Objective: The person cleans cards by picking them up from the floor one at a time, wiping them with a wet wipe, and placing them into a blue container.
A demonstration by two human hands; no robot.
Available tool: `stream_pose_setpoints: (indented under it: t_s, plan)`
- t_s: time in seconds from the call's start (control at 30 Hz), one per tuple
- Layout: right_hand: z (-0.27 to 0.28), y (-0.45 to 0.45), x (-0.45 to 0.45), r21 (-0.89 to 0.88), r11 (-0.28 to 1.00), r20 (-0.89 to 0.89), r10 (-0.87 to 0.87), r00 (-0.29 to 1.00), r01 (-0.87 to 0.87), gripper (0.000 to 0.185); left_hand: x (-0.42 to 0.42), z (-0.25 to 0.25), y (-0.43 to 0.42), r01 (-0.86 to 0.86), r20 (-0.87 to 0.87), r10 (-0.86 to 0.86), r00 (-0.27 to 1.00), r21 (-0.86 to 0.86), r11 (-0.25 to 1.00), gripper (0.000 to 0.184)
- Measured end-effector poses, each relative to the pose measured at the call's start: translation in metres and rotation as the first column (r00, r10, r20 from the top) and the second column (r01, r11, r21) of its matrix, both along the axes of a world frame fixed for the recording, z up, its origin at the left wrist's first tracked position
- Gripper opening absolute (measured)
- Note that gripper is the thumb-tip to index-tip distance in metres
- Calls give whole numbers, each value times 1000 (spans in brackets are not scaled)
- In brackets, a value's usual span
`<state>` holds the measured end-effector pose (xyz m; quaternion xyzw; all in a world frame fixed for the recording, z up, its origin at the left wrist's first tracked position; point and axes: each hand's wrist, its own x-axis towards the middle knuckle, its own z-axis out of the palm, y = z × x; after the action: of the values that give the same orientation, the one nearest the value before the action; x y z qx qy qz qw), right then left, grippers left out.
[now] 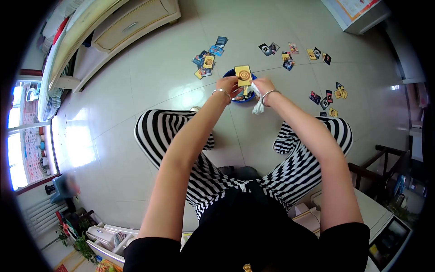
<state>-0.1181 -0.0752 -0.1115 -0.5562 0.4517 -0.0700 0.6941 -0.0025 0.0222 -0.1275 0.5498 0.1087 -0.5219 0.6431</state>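
Observation:
A yellow card (243, 75) with a brown spiral is held up over a blue bowl (229, 73) on the tiled floor. My left hand (228, 86) grips the card's left edge with its fingers closed. On the other side, my right hand (263, 85) has its fingers closed on a white cloth (258, 107), which hangs down beside the bowl; its fingertips are at the card's lower right edge. More cards (241, 95) lie inside the bowl, partly hidden by the held card and my left hand.
Loose cards (208, 61) lie in a group beyond the bowl to the left. Other card groups (287, 60) are spread on the floor at the right, some near my right knee. A drawer cabinet (131, 27) stands at the upper left, a white cabinet (351, 16) at the upper right.

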Motion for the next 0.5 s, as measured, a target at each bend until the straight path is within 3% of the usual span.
stream_pose_setpoints:
  t_s: [0.03,0.27,0.4,0.5]
  plan:
    - [-17,-1,0,2,1000,-103,-11,995,12,20,-1,-17,2,-19,16,18,1000,18,1000,10]
    - [-139,7,10,-17,997,-165,-74,984,72,19,2,-102,0,-39,49,28,998,221,974,5]
    - [-153,7,15,37,985,-180,-158,971,167,21,11,-144,-8,-2,108,-26,994,248,969,7]
    - [-171,-1,8,20,980,-297,-182,937,197,23,15,-170,-12,141,211,-232,949,376,916,9]
